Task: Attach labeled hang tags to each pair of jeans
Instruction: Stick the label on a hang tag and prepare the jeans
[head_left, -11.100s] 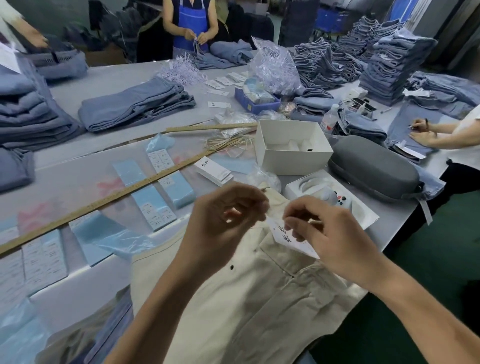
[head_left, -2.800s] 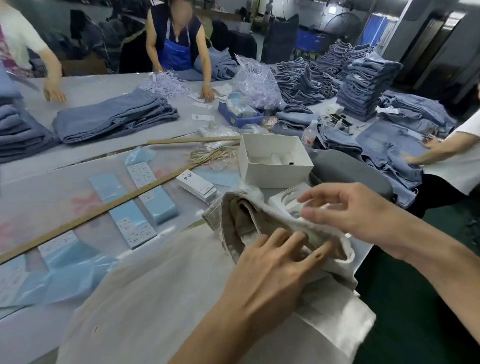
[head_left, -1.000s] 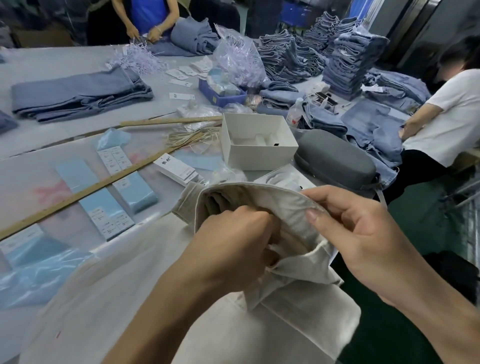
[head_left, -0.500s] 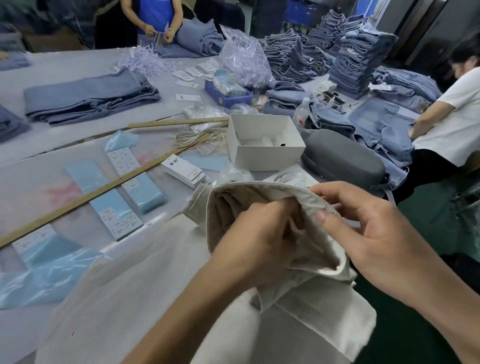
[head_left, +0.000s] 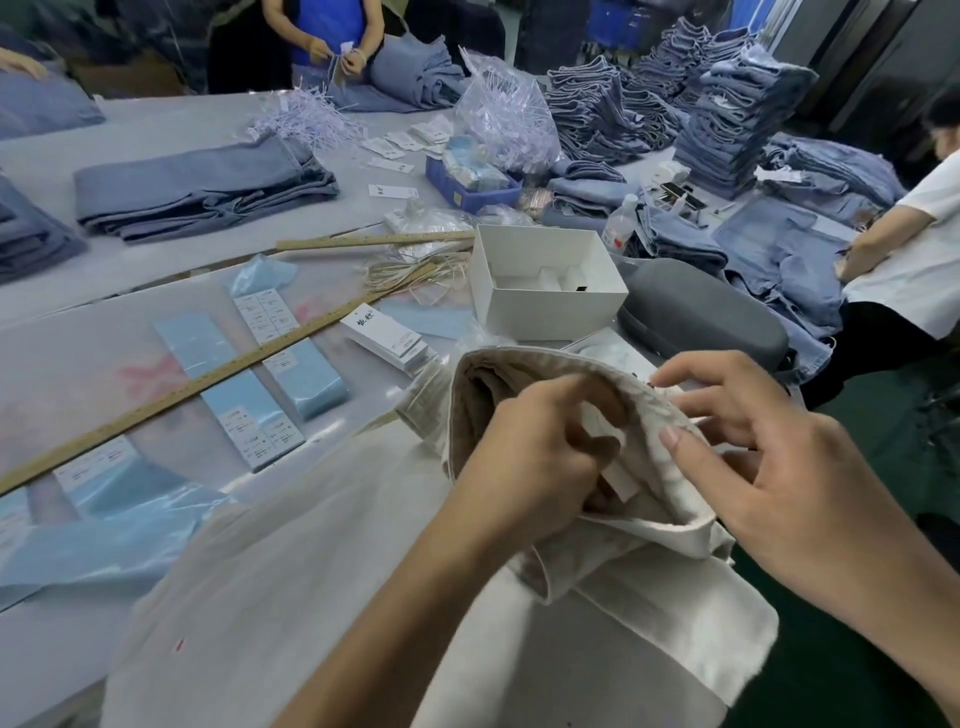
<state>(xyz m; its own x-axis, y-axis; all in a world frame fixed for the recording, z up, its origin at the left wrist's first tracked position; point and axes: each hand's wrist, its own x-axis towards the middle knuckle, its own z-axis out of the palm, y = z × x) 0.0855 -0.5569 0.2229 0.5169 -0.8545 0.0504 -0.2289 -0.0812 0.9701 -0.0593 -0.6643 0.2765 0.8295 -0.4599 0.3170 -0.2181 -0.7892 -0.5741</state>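
A worker's left hand (head_left: 540, 447) reaches into the turned-back waistband of a pair of cream jeans (head_left: 322, 582) on a grey table (head_left: 171, 130), its fingers curled inside the fold and pinching a small white tag (head_left: 621, 475) that shows just below the fingertips. The right hand (head_left: 763, 462) sits just beside it on the outer side of the waistband, thumb pressed on the cloth and fingers bent over the rim, gripping the fabric so the opening stays spread. The rest of the jeans lie flat on the table beneath both wrists, toward the worker.

Just beyond the left knuckles lies a stack of white hang tags (head_left: 387, 338) with black lettering. Beyond the right fingertips stand an open white box (head_left: 545, 283) and, beside it, a grey case (head_left: 701, 317). Further left of the left hand, a long wooden ruler (head_left: 208, 384) crosses the table among pale blue packets (head_left: 306, 376). Well beyond both hands rise stacks of folded blue jeans (head_left: 737, 114), and two other people work at the far and right edges of the table.
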